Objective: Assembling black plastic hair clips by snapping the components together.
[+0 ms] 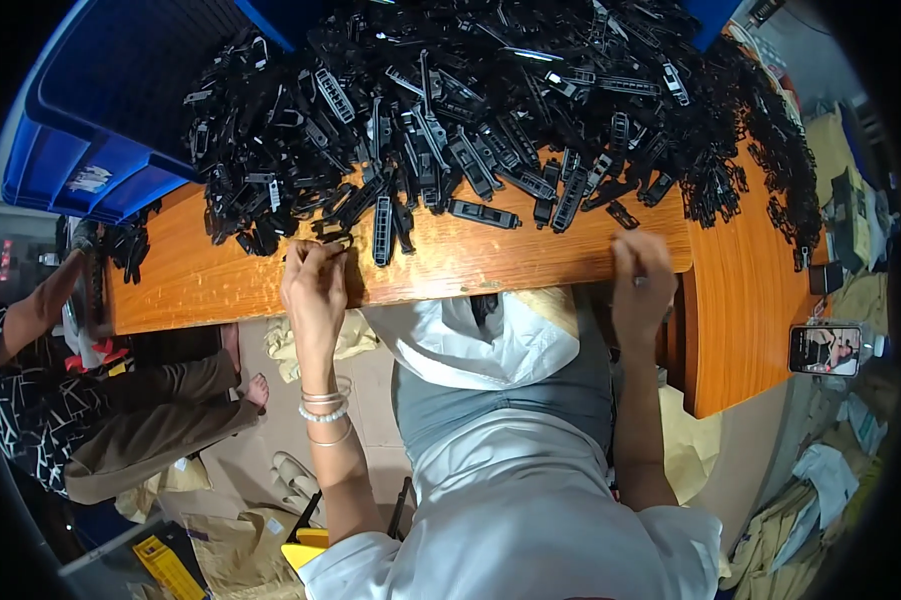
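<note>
A large heap of long, slotted black plastic parts [470, 160] covers the far side of the wooden table [460, 262]. At the table's front edge, left of the middle, my left hand [313, 285] has its fingertips pinched on a small black plastic part [336, 240]. One slotted part [382, 230] lies just right of that hand, pointing toward me. My right hand [642, 285] hovers by the front edge farther right, smeared by motion; whether it holds anything does not show. Just beyond its fingers lies a small dark piece [622, 215]. An open white bag [510, 345] rests across my lap.
Blue plastic crates [100, 165] stand at the left end. Small black linked parts [780, 180] trail over the right side table [745, 330], where a phone [825, 350] stands at the edge. Another person [120, 400] sits at the left. Crumpled bags [800, 500] lie lower right.
</note>
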Demonstrator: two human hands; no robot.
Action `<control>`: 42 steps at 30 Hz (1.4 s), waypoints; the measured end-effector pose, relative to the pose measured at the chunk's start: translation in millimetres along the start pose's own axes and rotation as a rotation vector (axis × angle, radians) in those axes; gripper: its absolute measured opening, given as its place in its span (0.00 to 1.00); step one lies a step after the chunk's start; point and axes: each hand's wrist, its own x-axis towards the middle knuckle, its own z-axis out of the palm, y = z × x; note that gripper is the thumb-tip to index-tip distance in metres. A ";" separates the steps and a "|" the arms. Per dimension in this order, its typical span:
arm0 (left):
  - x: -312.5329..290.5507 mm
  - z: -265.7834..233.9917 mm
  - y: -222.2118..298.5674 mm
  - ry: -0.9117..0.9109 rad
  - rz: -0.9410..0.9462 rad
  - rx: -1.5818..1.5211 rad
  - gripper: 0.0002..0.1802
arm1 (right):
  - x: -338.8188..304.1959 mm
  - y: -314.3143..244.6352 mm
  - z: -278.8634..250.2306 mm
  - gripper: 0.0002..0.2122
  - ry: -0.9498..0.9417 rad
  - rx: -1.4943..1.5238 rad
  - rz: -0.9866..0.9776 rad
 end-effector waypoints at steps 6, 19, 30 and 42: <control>-10.5 7.5 27.8 0.086 0.052 -0.333 0.08 | 23.0 27.8 -7.6 0.06 0.043 -0.284 -0.130; -21.5 60.9 96.9 -0.360 -0.212 -1.015 0.16 | 25.9 24.1 0.4 0.05 0.043 -0.317 -0.264; -21.8 71.7 110.6 -0.455 -0.229 -1.025 0.17 | 27.1 1.4 -3.8 0.05 -0.081 -0.273 -0.221; -20.3 63.3 127.0 -0.488 -0.052 -0.882 0.17 | 0.3 -46.5 -3.0 0.07 -0.379 0.245 -0.229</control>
